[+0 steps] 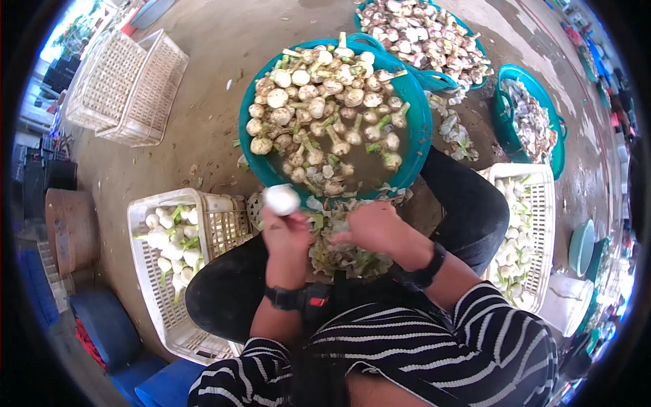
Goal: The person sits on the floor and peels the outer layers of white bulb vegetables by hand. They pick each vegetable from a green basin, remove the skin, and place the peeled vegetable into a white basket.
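Observation:
My left hand [287,234] holds up a smooth white garlic bulb [281,200], slightly blurred, at the near rim of a teal tub [426,127]. My right hand [374,229] is curled, back side up, just right of it. Whether anything sits between its fingers is hidden. Below both hands, between my knees, lies a heap of stripped garlic skins [328,254]. Inside the tub, many brownish unpeeled garlic bulbs [315,107] with short green stems sit in murky water.
At my left stands a white plastic crate [165,315] with clean white bulbs; a similar crate [544,203] is at my right. Beyond are another tub of garlic [422,40] and a teal tub of skins [557,152]. Stacked crates [132,86] stand far left.

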Tool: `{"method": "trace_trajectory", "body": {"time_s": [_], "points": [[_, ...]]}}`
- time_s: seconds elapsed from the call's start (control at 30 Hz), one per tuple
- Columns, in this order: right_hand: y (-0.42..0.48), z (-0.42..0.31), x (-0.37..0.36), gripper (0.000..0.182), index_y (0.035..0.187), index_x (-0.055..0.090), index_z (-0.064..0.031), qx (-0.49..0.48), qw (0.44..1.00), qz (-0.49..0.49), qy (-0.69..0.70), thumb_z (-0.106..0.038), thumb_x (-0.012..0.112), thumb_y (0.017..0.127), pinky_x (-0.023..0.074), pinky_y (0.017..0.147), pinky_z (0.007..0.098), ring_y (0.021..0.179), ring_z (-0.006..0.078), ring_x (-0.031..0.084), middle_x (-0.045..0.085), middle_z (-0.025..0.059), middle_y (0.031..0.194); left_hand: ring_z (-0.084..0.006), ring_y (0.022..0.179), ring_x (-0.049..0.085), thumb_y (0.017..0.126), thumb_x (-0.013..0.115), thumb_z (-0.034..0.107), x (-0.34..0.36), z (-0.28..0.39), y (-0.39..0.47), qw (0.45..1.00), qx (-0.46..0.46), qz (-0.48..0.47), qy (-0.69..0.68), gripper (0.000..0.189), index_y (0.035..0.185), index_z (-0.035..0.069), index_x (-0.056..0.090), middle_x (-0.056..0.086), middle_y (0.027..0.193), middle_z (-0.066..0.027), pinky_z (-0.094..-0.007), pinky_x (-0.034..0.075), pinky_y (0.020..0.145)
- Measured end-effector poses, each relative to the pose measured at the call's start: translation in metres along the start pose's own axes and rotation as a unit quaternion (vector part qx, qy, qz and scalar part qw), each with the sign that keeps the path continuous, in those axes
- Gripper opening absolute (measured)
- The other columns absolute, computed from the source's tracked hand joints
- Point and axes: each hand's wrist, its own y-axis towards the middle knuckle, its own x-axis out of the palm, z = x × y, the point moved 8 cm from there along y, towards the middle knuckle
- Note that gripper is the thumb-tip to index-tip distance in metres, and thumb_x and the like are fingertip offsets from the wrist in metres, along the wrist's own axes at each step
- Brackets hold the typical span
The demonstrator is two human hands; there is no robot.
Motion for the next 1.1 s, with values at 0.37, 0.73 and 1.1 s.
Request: {"method": "trace_trajectory", "body": {"time_s": [0.37,0.73,1.1], "points": [[0.175,0.197,0.054,0.036,0.102,0.06,-0.0144,0.077,0.979,0.077,-0.172,-0.028,0.059,0.069,0.0453,0.081,0.04,0.097,0.0303,0.056,0.059,0.0131,0.104,-0.0129,0.068,0.05,0.083,0.045,0.017,0.014,0.073,-0.007,0.958,0.253,-0.014,0.132,0.015,0.089,0.005,0.051,0.053,0.074,-0.003,-0.0245,0.043,0.058],[0.043,-0.001,0.013,0.02,0.096,0.053,-0.0043,-0.15,0.932,0.3,0.136,-0.01,0.05,0.077,0.0463,0.068,0.0355,0.081,0.0295,0.058,0.059,0.0158,0.085,-0.0301,0.093,0.056,0.078,0.06,0.041,0.029,-0.032,0.006,0.735,0.214,-0.068,0.639,0.046,0.107,0.006,0.053,0.057,0.102,-0.0189,-0.0376,0.044,0.076],[0.021,0.013,0.024,0.01,0.081,0.055,-0.0046,-0.164,0.964,0.203,0.045,-0.01,0.047,0.077,0.0487,0.055,0.0361,0.067,0.0268,0.061,0.059,0.0142,0.076,-0.0107,0.063,0.053,0.079,0.061,0.032,0.008,-0.064,0.009,0.864,-0.039,-0.167,0.474,0.034,0.093,0.001,0.061,0.059,0.072,-0.0009,-0.0271,0.043,0.058]]}}
